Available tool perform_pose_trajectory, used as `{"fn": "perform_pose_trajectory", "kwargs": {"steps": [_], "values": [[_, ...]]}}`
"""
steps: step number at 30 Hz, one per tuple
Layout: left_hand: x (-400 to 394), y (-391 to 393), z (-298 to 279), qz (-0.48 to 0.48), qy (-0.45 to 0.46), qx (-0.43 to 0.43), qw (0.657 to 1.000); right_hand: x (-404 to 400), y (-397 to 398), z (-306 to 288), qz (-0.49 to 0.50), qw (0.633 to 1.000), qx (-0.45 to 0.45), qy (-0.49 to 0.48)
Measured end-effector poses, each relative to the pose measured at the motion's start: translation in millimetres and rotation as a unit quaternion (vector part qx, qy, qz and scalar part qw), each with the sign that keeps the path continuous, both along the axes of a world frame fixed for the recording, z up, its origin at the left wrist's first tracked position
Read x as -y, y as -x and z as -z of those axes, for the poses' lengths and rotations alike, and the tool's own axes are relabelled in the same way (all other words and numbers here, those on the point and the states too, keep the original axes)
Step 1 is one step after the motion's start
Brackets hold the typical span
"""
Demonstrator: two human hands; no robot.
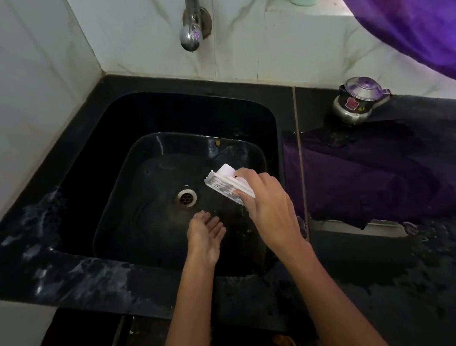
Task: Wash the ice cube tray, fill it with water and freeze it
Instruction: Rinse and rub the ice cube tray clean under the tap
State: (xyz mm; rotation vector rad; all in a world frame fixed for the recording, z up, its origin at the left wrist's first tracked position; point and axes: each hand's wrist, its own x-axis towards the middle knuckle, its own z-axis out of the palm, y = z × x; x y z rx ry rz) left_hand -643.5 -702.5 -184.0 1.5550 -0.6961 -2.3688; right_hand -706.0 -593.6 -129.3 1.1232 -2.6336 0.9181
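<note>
Head view: black sink [51,176] fills centre-left of frame, set in a dark wet counter [404,280]. Right hand [268,211], just right of centre, clutches the white ice cube tray [224,184] by its near end; the tray is tilted, its free end pointing to upper left, held over the sink basin just right of the drain [187,198]. Left hand [205,238], below the drain, is palm-up with fingers loose, holding nothing, near the tray but apart from it. Tap [192,31] at top centre on the white tiled wall. Small steel lidded pot [355,101] sits on the counter at right. Purple cloth [415,9] hangs in upper right corner.
</note>
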Motion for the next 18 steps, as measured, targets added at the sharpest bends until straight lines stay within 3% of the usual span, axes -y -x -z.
{"fn": "perform_pose_trajectory", "kwargs": {"steps": [10, 18], "values": [[4.8, 0.5, -5.9, 0.005, -0.003, -0.010, 1.000, 12.8, 2.1, -3.7, 0.043, 0.988, -0.076, 0.126], [7.7, 2.0, -9.6, -0.023, 0.001, -0.012, 1.000, 1.6, 6.5, 4.6, 0.024, 0.993, -0.020, 0.112]]}}
